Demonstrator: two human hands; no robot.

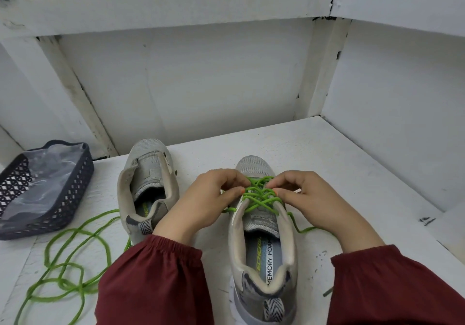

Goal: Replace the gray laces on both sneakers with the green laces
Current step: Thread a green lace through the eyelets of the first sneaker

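Note:
Two grey sneakers stand on the white table, toes pointing away from me. The right sneaker (261,249) carries a green lace (261,196) crossed several times over its tongue. My left hand (201,204) pinches the lace at the sneaker's left eyelets. My right hand (309,199) pinches it at the right eyelets. The left sneaker (148,186) has no lace in it. A loose green lace (73,262) lies in loops on the table at the left, partly under my left sleeve.
A dark lattice basket (63,211) lined with clear plastic stands at the left edge. White walls close in the table at the back and right. A green lace end (327,292) lies by my right sleeve.

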